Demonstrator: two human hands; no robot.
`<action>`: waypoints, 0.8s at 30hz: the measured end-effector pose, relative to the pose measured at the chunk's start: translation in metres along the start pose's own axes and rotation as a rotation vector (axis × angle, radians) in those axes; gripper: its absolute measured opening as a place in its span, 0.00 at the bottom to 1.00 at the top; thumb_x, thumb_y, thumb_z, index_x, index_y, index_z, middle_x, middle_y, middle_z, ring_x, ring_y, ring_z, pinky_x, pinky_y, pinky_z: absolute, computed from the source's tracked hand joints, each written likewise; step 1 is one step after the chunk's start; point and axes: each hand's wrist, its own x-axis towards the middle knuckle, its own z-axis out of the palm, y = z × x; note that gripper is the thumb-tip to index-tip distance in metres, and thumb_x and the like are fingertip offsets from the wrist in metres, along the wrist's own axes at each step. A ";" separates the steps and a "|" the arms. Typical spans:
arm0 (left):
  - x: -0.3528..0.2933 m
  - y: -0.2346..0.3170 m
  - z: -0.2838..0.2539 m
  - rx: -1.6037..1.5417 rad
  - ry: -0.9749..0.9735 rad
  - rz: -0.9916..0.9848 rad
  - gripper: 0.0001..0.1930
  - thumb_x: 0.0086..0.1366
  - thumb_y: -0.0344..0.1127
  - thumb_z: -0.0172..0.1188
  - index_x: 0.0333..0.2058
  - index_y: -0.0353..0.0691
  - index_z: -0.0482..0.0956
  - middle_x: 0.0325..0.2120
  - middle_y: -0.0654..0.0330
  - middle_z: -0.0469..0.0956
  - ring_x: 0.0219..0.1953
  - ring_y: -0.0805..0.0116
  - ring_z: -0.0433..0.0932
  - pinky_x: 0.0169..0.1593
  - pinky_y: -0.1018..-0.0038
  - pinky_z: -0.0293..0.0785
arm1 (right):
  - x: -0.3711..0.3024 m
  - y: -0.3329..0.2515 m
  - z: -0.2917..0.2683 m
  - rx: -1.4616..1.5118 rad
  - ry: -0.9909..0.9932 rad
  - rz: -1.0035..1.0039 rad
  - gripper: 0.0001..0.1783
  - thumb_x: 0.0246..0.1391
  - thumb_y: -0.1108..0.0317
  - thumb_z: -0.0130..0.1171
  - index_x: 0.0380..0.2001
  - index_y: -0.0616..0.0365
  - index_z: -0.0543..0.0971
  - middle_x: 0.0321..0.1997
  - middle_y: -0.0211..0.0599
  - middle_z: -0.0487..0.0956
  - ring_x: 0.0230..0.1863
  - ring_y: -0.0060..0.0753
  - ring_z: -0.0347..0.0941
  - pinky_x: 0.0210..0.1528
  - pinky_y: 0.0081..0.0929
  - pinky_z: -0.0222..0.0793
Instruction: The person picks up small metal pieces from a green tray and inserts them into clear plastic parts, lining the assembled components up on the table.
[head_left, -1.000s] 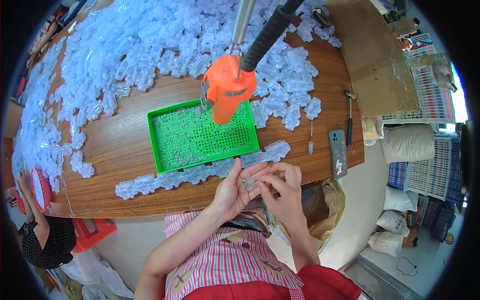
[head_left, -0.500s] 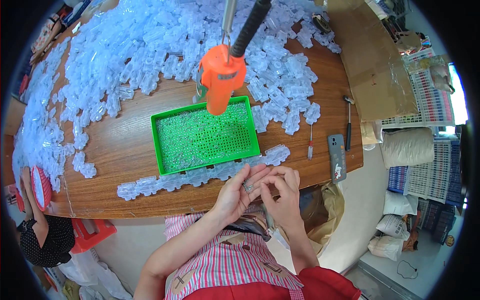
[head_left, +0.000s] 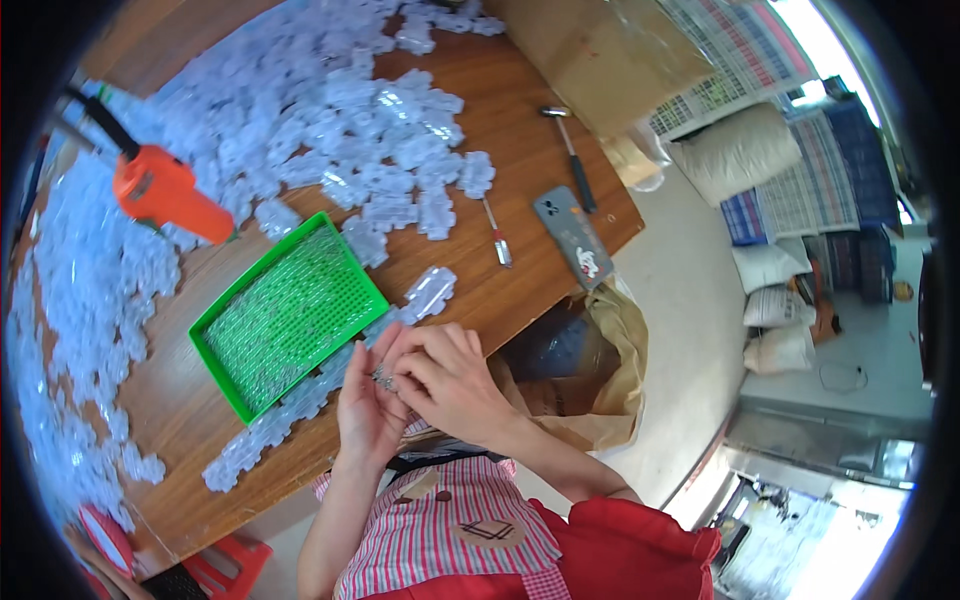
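Close to the table's front edge, my left hand is cupped palm up. A small heap of tiny grey metal parts lies in its palm; their exact kind is too small to make out. My right hand bends over it, fingertips pinched together at the heap, and whatever they grip is hidden. Just beyond, a green perforated tray holds many similar metal bits. A row of clear plastic pieces runs along the tray's near side, partly behind my hands.
An orange hanging power tool is at upper left. Clear plastic pieces pile across the table's far side. On the right lie a screwdriver, a phone and a hammer. Below the edge stands a lined container.
The view has swung to the right, so the table appears tilted and the orange tool farther left. My hands stay together, the right now covering more of the left palm.
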 end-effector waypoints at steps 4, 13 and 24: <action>0.004 -0.004 -0.008 0.100 -0.059 0.003 0.27 0.75 0.49 0.39 0.63 0.37 0.62 0.54 0.53 0.73 0.53 0.64 0.76 0.56 0.68 0.75 | -0.003 0.001 0.000 -0.114 0.012 -0.010 0.07 0.47 0.67 0.63 0.29 0.52 0.75 0.43 0.28 0.72 0.45 0.35 0.66 0.45 0.34 0.58; 0.010 -0.008 -0.016 0.125 0.009 -0.069 0.20 0.72 0.44 0.49 0.54 0.36 0.71 0.51 0.54 0.75 0.52 0.64 0.75 0.56 0.66 0.73 | -0.002 0.008 -0.005 0.162 0.115 0.044 0.07 0.47 0.68 0.63 0.30 0.53 0.75 0.45 0.32 0.72 0.47 0.41 0.66 0.50 0.38 0.58; -0.002 0.000 -0.010 0.391 0.066 -0.019 0.15 0.73 0.43 0.49 0.47 0.39 0.75 0.41 0.61 0.79 0.43 0.70 0.80 0.48 0.72 0.80 | 0.000 0.012 0.001 0.066 0.140 0.004 0.07 0.46 0.67 0.63 0.32 0.52 0.81 0.50 0.36 0.70 0.49 0.43 0.65 0.51 0.40 0.59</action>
